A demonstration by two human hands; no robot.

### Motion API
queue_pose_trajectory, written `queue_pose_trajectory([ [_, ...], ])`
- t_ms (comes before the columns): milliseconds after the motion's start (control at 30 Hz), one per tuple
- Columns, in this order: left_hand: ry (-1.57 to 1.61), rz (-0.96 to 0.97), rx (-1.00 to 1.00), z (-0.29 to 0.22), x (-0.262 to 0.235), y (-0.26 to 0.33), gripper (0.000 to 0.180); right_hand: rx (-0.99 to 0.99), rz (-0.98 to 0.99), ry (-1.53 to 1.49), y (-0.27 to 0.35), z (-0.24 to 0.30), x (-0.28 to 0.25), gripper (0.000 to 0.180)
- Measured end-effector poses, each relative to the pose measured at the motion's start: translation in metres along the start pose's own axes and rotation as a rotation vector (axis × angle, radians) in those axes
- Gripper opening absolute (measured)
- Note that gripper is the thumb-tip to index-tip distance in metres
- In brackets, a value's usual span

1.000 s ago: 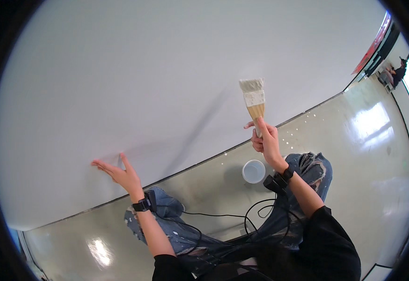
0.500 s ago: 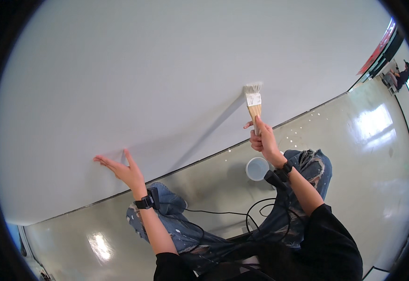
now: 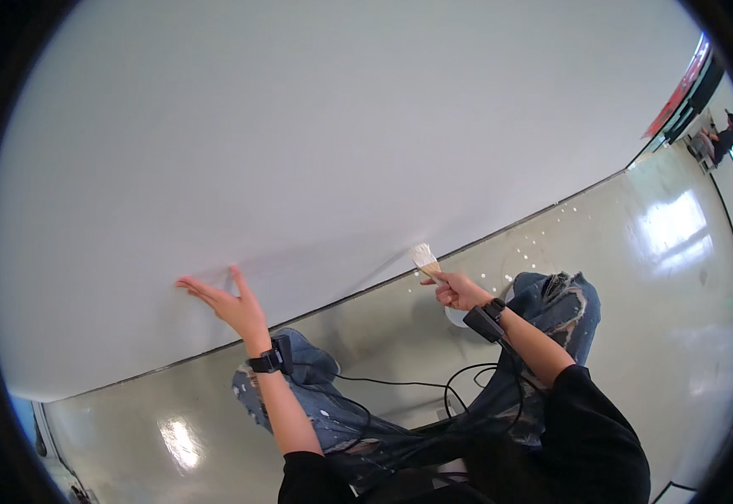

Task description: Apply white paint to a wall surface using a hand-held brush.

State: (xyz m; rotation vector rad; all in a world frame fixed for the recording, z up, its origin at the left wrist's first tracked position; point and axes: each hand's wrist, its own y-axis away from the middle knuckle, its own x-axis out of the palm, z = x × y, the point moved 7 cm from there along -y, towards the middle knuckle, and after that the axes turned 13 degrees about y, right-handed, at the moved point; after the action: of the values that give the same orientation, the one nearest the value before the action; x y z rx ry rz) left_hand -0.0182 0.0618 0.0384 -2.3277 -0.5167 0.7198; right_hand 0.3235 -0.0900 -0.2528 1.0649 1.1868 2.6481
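Note:
My right hand [image 3: 460, 291] is closed round the wooden handle of a paintbrush [image 3: 425, 259]. The brush's white-coated bristles are against the pale wall [image 3: 299, 151], low down near its bottom edge. My left hand [image 3: 230, 304] has its fingers spread, the fingertips resting on the wall to the left. Partly hidden beneath my right hand and wrist is a white bucket [image 3: 457, 318] on the floor; its inside cannot be made out.
Black cables [image 3: 408, 383] loop across my lap from the wrist devices. White paint drops [image 3: 528, 249] spot the glossy floor [image 3: 652, 319] on the right. Another person [image 3: 721, 139] sits far off at the right edge, beside a bright window.
My right hand has brought the paintbrush down the wall and slightly left, from well above the bottom edge to close by it. The left hand has shifted slightly right, still at the wall.

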Motion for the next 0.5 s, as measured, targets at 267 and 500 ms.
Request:
queue_pose_trajectory([
  [267, -0.004, 0.002, -0.003, 0.010, -0.005, 0.001, 0.089, -0.298, -0.130, 0.567, 0.096, 0.033, 0.101, 0.048],
  [500, 0.017, -0.008, 0.016, 0.004, -0.007, -0.002, 0.087, -0.860, -0.007, 0.495, 0.133, 0.089, 0.104, 0.044],
])
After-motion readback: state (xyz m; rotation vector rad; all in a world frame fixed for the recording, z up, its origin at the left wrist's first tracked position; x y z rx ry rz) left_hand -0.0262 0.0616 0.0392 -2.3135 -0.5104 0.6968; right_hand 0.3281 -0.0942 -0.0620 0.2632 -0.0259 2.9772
